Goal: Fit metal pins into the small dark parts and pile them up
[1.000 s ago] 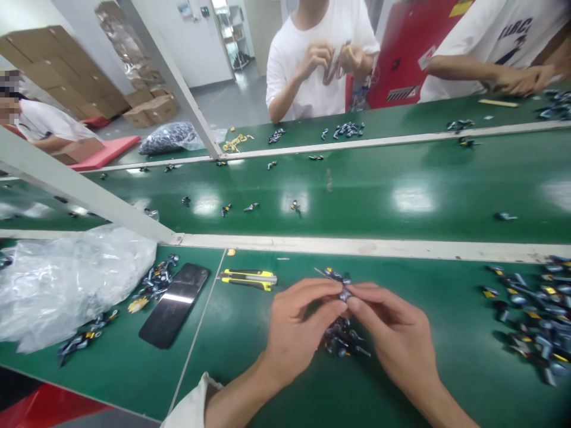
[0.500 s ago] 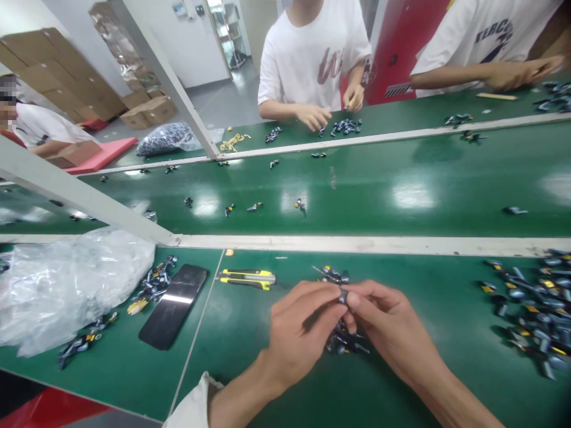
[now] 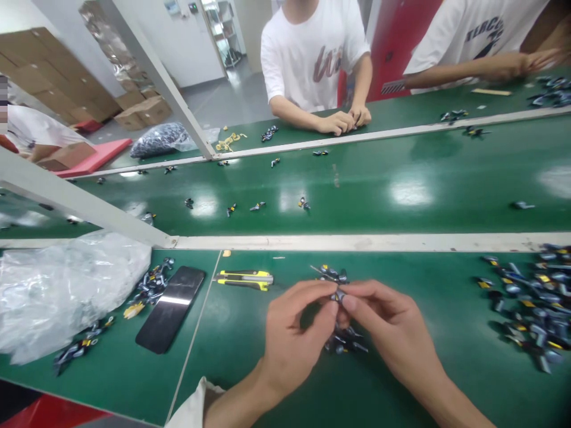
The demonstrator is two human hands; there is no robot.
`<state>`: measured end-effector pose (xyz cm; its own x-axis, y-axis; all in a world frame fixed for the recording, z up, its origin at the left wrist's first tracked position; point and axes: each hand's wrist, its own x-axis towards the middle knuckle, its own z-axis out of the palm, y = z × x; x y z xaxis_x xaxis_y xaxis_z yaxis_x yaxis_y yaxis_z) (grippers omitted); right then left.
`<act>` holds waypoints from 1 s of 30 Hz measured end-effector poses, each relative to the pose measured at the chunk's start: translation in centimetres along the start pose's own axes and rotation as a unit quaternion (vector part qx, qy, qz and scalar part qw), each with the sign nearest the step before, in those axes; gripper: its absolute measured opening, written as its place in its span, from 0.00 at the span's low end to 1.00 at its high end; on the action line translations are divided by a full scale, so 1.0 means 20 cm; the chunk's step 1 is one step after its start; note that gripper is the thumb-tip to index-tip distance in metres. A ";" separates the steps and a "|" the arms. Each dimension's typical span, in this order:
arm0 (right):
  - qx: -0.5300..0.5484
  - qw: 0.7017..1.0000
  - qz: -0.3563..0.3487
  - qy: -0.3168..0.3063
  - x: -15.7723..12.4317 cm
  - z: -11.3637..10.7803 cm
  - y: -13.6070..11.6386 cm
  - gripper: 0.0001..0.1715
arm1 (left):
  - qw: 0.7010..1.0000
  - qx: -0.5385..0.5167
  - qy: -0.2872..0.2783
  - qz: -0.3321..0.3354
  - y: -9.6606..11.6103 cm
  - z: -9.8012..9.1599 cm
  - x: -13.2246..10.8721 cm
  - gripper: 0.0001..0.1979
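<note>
Between both hands is a small dark grey part with a bit of yellow (image 3: 339, 295), shaped like an earbud. My left hand (image 3: 297, 330) pinches it with thumb and index finger from the left. From the right, my right hand (image 3: 392, 327) grips the same part with thumb and fingertips; its other fingers curl under and are partly hidden. Just beyond the fingers lie a few similar parts (image 3: 332, 273). More of them, in a small heap (image 3: 347, 342), show below the hands, partly covered. A yellow and black utility knife (image 3: 245, 280) rests left of my left hand.
A big pile of the same parts (image 3: 537, 303) is at the right. At the left are a black phone (image 3: 171, 309), a clear plastic bag (image 3: 75, 291) and more parts (image 3: 155, 282). Beyond a white rail (image 3: 357, 243), parts are scattered on a green belt (image 3: 366, 208). Co-workers sit across.
My hands still hold the small part, which has turned slightly and now shows yellow. Across the belt, a co-worker's hands have come together over the parts there.
</note>
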<state>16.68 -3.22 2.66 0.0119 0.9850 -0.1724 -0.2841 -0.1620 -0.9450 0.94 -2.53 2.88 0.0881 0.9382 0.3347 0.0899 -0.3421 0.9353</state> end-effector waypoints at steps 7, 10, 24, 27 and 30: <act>0.061 0.994 0.061 -0.073 0.02 -0.02 0.03 0.09 | 0.995 -0.082 0.012 -0.049 0.02 0.00 0.02 0.11; 0.050 0.997 0.036 -0.052 0.01 -0.01 0.03 0.06 | 0.999 -0.003 0.019 0.026 0.01 0.00 0.01 0.11; 0.058 0.974 0.108 -0.188 -0.02 0.02 0.04 0.26 | 0.983 0.077 0.025 0.162 -0.01 0.01 -0.03 0.14; 0.022 0.976 0.088 -0.197 -0.05 0.03 0.06 0.27 | 0.984 0.064 0.015 0.166 -0.02 0.02 -0.05 0.14; 0.002 0.985 0.074 -0.158 -0.07 0.04 0.08 0.30 | 0.985 0.054 0.008 0.165 -0.01 0.03 -0.06 0.14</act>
<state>15.48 -4.76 1.50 -0.3287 0.9203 -0.2122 -0.2641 -0.3053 -0.9149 1.39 -3.59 2.27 0.1143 0.7756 0.6208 0.1634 -0.6311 0.7583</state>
